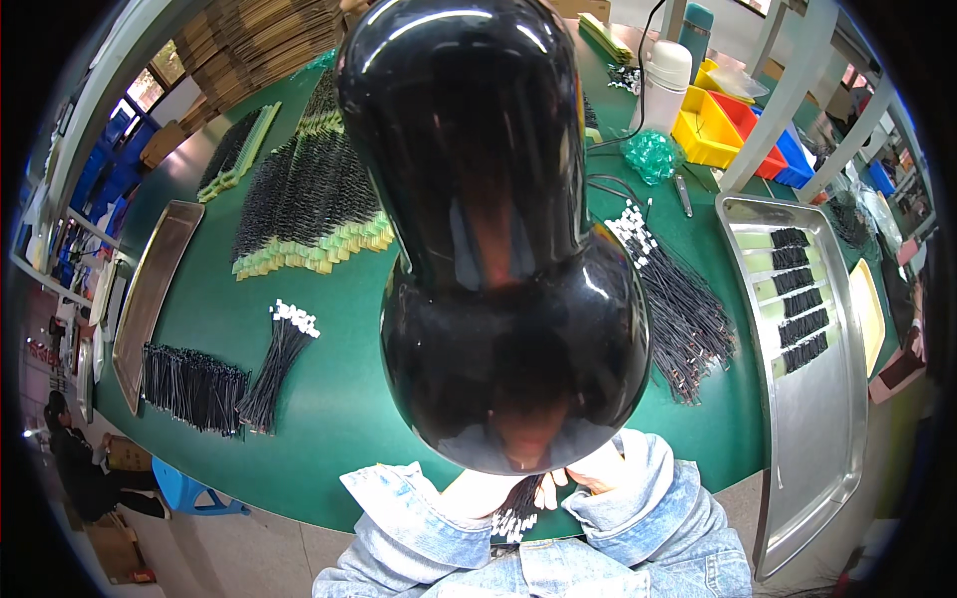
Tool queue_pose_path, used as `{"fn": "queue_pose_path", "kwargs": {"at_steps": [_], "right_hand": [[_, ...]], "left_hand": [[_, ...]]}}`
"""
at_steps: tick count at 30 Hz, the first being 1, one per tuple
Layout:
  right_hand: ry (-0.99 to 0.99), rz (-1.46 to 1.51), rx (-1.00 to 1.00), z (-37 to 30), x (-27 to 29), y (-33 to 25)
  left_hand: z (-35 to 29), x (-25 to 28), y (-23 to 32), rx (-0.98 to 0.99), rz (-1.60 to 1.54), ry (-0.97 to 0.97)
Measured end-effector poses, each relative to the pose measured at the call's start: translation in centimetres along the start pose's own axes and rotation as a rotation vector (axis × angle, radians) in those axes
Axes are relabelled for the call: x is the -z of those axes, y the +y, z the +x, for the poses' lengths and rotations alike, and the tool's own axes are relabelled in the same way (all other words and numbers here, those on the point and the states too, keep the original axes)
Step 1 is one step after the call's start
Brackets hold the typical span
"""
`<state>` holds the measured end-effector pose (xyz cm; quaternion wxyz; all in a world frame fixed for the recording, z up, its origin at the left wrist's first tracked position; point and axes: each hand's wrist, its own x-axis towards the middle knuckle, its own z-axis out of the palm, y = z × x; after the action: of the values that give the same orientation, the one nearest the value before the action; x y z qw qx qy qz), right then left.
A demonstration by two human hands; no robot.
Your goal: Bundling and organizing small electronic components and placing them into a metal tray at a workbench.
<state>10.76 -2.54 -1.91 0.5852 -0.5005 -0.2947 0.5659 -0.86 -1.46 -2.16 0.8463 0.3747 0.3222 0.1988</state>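
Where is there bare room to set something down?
The green table is bare between the left white-tipped cable bundle and the glossy black object; so is the right metal tray below its black bundles. Crowded: upper left under the green-edged black rows, and right of the object under the cable pile. The object hides the middle.

The head camera looked down and forward from the person's head, upright, its wide fisheye bending straight edges toward a dark round rim. Denim sleeves [653,503] entered close by at the lower edge, the green tabletop [334,399] spread beyond them, and stacked cardboard [261,52] stood well back, upper left. A glossy black form [478,199] loomed near, covering the centre and part of the fingers [545,491].
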Motion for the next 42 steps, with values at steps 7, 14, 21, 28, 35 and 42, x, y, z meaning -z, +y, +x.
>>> {"fn": "queue_pose_path", "kwargs": {"at_steps": [7,14,21,28,35,42], "right_hand": [[0.155,-0.122,-0.053,0.3,0.2,1.5],[-0.056,0.327,-0.128,-0.9,0.8,-1.9],[-0.188,0.440,-0.404,-1.1,1.6,-4.0],[-0.198,0.361,-0.411,-1.2,1.8,-4.0],[-0.067,0.477,-0.162,-0.4,1.5,-0.2],[-0.135,0.410,-0.233,-0.8,1.7,-0.7]], "left_hand": [[0.2,0.0,0.5,0.043,-0.105,-0.058],[0.0,-0.1,1.0,0.089,-0.227,-0.106],[-0.1,-0.1,1.0,0.159,-0.276,-0.118],[-0.2,-0.2,1.1,0.177,-0.308,-0.125],[0.0,0.5,-0.1,0.207,-0.246,-0.033],[-0.4,-1.7,2.3,0.026,-0.116,-0.056]]}}
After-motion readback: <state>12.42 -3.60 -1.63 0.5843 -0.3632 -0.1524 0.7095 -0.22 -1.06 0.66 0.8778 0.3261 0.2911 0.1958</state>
